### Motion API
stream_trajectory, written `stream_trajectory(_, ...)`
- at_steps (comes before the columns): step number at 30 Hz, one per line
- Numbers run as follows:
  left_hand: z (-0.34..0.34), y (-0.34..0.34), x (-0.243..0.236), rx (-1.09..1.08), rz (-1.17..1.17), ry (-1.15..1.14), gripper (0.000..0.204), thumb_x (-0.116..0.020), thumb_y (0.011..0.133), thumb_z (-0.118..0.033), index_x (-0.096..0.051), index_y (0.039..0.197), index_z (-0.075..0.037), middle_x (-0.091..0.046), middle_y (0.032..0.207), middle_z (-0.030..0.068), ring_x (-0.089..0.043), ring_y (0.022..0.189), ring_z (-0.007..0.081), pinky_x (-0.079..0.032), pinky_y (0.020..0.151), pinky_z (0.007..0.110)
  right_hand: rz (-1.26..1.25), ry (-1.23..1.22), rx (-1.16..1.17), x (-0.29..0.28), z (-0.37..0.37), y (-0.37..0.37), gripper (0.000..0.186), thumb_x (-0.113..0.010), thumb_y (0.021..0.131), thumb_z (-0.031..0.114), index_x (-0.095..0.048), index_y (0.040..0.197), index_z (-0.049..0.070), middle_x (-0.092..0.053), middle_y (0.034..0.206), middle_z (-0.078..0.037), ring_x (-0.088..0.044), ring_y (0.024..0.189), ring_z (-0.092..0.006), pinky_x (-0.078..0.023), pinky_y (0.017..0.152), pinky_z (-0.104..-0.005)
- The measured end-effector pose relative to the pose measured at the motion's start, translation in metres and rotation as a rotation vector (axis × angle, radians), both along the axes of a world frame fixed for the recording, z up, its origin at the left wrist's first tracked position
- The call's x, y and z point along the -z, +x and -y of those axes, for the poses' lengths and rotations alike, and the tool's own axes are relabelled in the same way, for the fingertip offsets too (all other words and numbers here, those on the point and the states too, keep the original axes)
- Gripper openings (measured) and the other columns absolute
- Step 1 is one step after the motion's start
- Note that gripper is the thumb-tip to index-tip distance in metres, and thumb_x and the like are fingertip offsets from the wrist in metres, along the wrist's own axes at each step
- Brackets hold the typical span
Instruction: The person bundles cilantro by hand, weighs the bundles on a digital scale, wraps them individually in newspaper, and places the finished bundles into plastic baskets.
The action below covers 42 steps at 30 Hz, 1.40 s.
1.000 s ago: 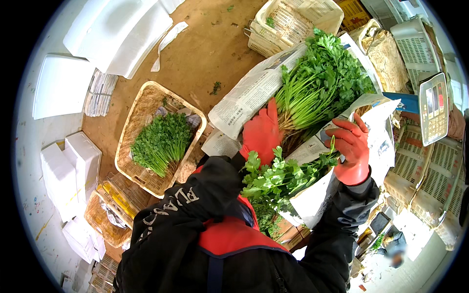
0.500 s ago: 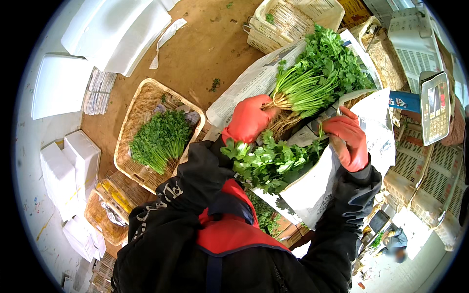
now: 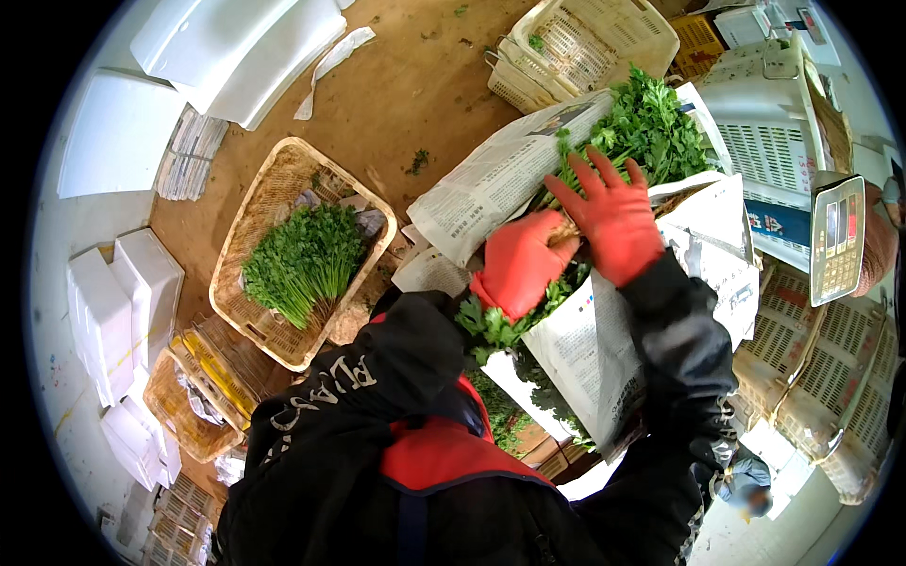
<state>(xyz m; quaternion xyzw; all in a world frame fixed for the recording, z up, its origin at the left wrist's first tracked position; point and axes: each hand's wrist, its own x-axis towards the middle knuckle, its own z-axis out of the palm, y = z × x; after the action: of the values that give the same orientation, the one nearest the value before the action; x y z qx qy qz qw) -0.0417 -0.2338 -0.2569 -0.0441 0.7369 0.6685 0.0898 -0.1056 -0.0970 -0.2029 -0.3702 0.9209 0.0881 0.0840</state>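
Both my hands wear red gloves. My left hand (image 3: pixel 521 262) is closed around the stem end of a bunch of leafy green herbs (image 3: pixel 642 132) that lies on spread newspaper (image 3: pixel 491 184). My right hand (image 3: pixel 609 212) rests flat on the same bunch just beside it, fingers spread apart. More green herbs (image 3: pixel 491 325) poke out of a newspaper-lined box (image 3: pixel 590 363) right below my hands, close to my chest.
A woven tray (image 3: pixel 247 250) with a pile of cut herbs (image 3: pixel 304 259) sits on the brown floor to the left. White foam boxes (image 3: pixel 231 47) stand at the left and top. Plastic crates (image 3: pixel 590 42) and a scale (image 3: pixel 835 236) stand at the right.
My right hand has let go of the newspaper edge and moved up onto the bunch, fingers now spread. My left hand shifted right along the stems.
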Motion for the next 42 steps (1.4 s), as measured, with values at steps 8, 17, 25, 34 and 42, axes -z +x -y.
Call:
stream_trajectory(8,0.034,0.007,0.028,-0.088,-0.104,-0.094,0.035,-0.071,0.08,-0.019,-0.059,0.108,-0.003,-0.063,0.081,0.0178,-0.063,0.067,0.0261,-0.049,0.061,0.034,0.216,-0.444,-0.123,0.005,-0.019,-0.016,0.03,-0.067,0.06,0.014,-0.059,0.088,0.006,-0.061,0.103,-0.011,-0.059,0.098,-0.0319,-0.044,0.08,-0.0425)
stream_trajectory(17,0.021,-0.011,0.046,0.21,-0.249,-0.595,0.014,-0.056,0.077,-0.013,-0.052,0.086,-0.003,-0.062,0.07,0.013,-0.064,0.068,0.0326,-0.048,0.055,0.042,0.231,-0.164,-0.036,-0.003,0.004,-0.009,0.063,-0.068,0.065,0.007,-0.051,0.125,0.011,-0.053,0.122,-0.017,-0.053,0.108,-0.0354,-0.043,0.085,-0.0437)
stream_trajectory(25,0.037,0.002,0.029,-0.076,-0.559,-0.337,0.019,-0.064,0.075,-0.005,-0.059,0.094,-0.006,-0.059,0.071,0.0104,-0.059,0.063,0.0291,-0.043,0.051,0.038,0.19,-0.253,-0.057,0.003,-0.005,-0.018,0.042,-0.068,0.059,0.008,-0.064,0.101,0.008,-0.059,0.115,-0.013,-0.054,0.104,-0.0336,-0.041,0.082,-0.0428)
stream_trajectory(34,0.042,-0.005,0.018,0.048,0.168,0.168,0.018,-0.063,0.084,-0.011,-0.063,0.101,-0.004,-0.064,0.081,0.0145,-0.063,0.075,0.031,-0.05,0.068,0.034,0.052,-0.538,0.06,-0.016,-0.039,-0.015,0.035,-0.064,0.072,0.034,-0.066,0.093,0.006,-0.063,0.109,-0.011,-0.057,0.096,-0.0298,-0.044,0.085,-0.0375)
stream_trajectory(42,0.022,-0.007,0.015,0.253,-0.192,-0.128,0.033,-0.063,0.084,-0.034,-0.056,0.094,-0.003,-0.06,0.077,0.0179,-0.058,0.074,0.039,-0.044,0.063,0.046,0.076,-0.568,0.113,-0.026,-0.04,-0.008,0.031,-0.072,0.061,0.011,-0.066,0.091,0.007,-0.063,0.111,-0.01,-0.055,0.102,-0.028,-0.042,0.088,-0.0358)
